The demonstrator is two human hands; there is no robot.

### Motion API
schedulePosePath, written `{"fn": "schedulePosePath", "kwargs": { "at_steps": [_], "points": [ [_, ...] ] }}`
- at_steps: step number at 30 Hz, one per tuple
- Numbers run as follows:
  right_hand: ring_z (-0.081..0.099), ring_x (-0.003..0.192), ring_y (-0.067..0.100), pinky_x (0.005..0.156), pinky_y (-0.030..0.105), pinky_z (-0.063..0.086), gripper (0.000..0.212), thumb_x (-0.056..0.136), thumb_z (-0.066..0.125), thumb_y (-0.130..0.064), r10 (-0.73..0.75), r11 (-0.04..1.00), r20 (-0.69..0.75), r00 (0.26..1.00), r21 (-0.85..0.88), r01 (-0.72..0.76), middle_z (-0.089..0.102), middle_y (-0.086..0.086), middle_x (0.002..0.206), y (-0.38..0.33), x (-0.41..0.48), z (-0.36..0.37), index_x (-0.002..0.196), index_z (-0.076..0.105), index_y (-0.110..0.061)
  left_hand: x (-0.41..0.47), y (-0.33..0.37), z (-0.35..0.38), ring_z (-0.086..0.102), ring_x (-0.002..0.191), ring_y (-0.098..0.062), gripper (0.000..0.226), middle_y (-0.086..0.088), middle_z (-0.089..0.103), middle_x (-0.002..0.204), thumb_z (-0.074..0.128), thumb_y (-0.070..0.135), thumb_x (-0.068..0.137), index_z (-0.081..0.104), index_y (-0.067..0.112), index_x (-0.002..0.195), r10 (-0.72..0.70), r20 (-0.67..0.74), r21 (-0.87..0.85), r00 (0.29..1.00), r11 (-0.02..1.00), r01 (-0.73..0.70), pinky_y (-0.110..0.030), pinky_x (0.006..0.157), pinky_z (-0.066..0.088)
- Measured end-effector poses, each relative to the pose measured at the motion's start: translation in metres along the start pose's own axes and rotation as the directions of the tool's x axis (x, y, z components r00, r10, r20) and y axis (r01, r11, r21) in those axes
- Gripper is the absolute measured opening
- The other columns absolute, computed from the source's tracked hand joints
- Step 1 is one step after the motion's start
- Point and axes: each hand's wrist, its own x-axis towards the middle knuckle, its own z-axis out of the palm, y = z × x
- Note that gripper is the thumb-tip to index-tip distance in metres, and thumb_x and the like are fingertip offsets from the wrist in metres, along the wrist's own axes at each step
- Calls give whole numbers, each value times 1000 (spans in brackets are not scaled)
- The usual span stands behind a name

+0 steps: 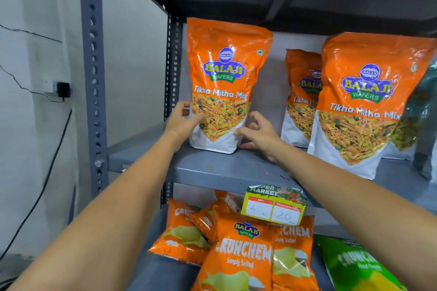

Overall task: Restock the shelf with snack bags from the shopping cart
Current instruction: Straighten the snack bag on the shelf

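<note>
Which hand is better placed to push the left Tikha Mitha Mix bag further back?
Probably the left hand: its fingers already lie on the bag. The right hand is curled beside the lower corner, fingertips barely touching.

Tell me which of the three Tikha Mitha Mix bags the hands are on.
The leftmost bag, standing beside the shelf's corner post. The left hand and right hand flank its base; the other two stand untouched further right.

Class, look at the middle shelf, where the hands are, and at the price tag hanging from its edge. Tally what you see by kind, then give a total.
Orange Tikha Mitha Mix bags standing upright: 3, left, back, right
Dark green bags, partly cut off at the right edge: 1
Price tags: 1
Total: 5
</note>
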Motion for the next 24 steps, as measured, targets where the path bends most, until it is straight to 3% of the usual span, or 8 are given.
{"fn": "schedulePosePath", "kwargs": {
  "at_steps": [3, 6, 9, 14, 17, 19, 22, 24],
  "points": [
    [67, 89, 24, 79, 51, 59, 27, 77, 74, -12, -8, 1000, 30, 1000, 16, 8, 67, 9, 93, 2, 10, 18, 92, 54, -24, 6, -3, -7, 59, 93, -21, 36, 0, 65, 94, 60, 21, 62, 53, 21, 98, -8, -67, -63, 998, 998, 3, -31, 75, 51],
    [67, 89, 24, 69, 39, 62, 27, 76, 76, -17, -20, 1000, 45, 999, 20, 19, 65, 14, 100, 6, 15, 20, 91, 56, -28, 9, -7, -11, 57, 80, -13, 30, 8, 61, 81, 59, 18, 69, 53, 23, 98, -7, -56, -52, 998, 999, 4, -24, 60, 43],
    [65, 84, 26, 64, 35, 60, 28, 77, 76, -17, 7, 1000, 10, 1000, 4, -7, 61, 15, 94, 7, 12, 20, 93, 53, -18, 8, -9, -10, 56, 80, -13, 34, 4, 60, 84, 60, 27, 62, 52, 22, 95, -20, -100, -19, 995, 1000, 19, -26, 67, 43],
    [40, 44, 10, 41, 21, 33, 24, 78, 74, -22, 44, 938, 10, 999, -344, -38, 48, 8, 59, -5, -25, -5, 67, 54, -14, -9, 1, -16, 61, 87, -29, 28, 2, 53, 67, 67, 33, 72, 42, 23, 63, 33, -474, 250, 880, 963, 98, -35, 74, 45],
    [49, 47, -2, 52, 15, 40, 21, 73, 75, -18, 14, 813, 98, 995, -580, 46, 57, -9, 51, -12, -72, -57, 58, 61, -19, -30, 10, -8, 64, 74, -30, 22, -4, 60, 62, 66, 27, 70, 50, 19, 57, 179, -353, 447, 918, 895, -2, -28, 65, 44],
    [50, 49, 0, 55, 19, 40, 21, 73, 74, -12, -16, 825, 93, 996, -561, 65, 59, -9, 52, -15, -105, -94, 57, 63, -19, -50, 20, 13, 56, 60, -22, 22, 5, 55, 51, 66, 26, 68, 51, 17, 53, 273, -202, 551, 941, 826, -121, -23, 55, 36],
    [45, 56, 10, 56, 28, 36, 25, 74, 65, -8, -256, 865, -295, 921, -494, 83, 53, 3, 56, -13, -129, -133, 52, 55, -16, -78, 37, 73, 53, 59, -18, 28, 1, 55, 53, 71, 24, 71, 51, 18, 51, 321, -46, 497, 946, 829, -257, -25, 58, 42],
    [46, 61, 16, 57, 32, 36, 17, 73, 63, -18, -346, 894, -664, 663, -448, 18, 51, 4, 62, -11, -131, -151, 61, 53, -11, -91, 47, 123, 58, 63, -18, 27, -1, 60, 60, 75, 28, 73, 53, 19, 60, 248, 44, 359, 968, 900, -247, -31, 71, 50]
  ]
}}
